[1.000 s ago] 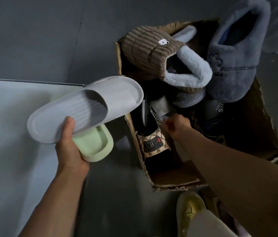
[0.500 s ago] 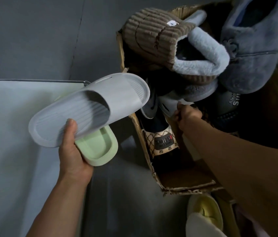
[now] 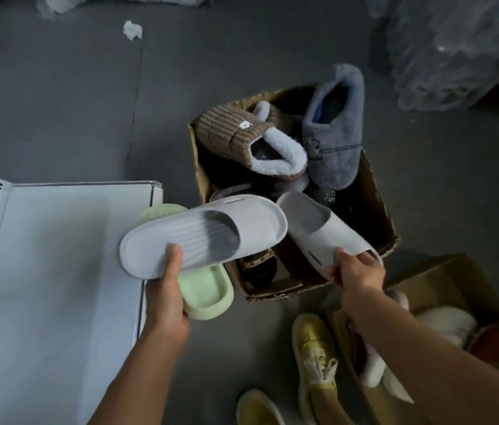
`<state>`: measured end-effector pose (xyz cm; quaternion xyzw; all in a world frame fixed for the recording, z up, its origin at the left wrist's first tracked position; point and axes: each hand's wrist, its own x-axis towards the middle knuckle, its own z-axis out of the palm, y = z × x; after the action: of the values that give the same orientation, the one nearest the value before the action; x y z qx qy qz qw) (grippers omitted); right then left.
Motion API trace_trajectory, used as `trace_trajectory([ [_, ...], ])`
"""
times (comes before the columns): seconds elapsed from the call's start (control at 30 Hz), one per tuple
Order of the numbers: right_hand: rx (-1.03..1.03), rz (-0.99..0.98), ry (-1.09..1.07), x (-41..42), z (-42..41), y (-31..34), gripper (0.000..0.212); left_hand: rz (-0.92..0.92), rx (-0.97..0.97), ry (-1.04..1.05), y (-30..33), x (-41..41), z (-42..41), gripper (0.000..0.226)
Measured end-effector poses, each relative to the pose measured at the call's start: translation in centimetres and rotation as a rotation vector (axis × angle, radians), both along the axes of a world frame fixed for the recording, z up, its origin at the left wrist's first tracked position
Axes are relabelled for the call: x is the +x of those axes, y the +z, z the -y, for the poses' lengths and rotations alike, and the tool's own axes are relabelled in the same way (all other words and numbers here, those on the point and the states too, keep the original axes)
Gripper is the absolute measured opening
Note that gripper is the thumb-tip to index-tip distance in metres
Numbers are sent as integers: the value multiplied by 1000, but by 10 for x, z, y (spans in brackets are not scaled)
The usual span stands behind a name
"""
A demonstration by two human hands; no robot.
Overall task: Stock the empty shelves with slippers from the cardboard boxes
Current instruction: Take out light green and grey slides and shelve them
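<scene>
Gripping a pale grey ribbed foam slide [image 3: 202, 237] stacked on a light green foam slide [image 3: 203, 294], the left hand [image 3: 165, 299] risked dropping the lower one, because the right hand [image 3: 357, 273] was busy holding a second grey foam slide [image 3: 323, 231].

There is one view only, from a wide-angle camera on the person's head, looking steeply down and forward at the grey concrete floor [image 3: 58, 87]. It sits close: both forearms rise from the bottom edge. The white metal shelf [image 3: 43, 271] fills the lower left, the open brown cardboard box [image 3: 377, 191] the centre right. Edges bow outward from the lens.
</scene>
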<state>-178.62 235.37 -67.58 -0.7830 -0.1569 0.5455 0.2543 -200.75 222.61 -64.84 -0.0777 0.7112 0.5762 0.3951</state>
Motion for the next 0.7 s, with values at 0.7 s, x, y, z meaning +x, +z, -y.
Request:
trace_trajectory([
  [0.7,119,-315,-183,125,-45,73,11,454,69,40,25,91,-104,46],
])
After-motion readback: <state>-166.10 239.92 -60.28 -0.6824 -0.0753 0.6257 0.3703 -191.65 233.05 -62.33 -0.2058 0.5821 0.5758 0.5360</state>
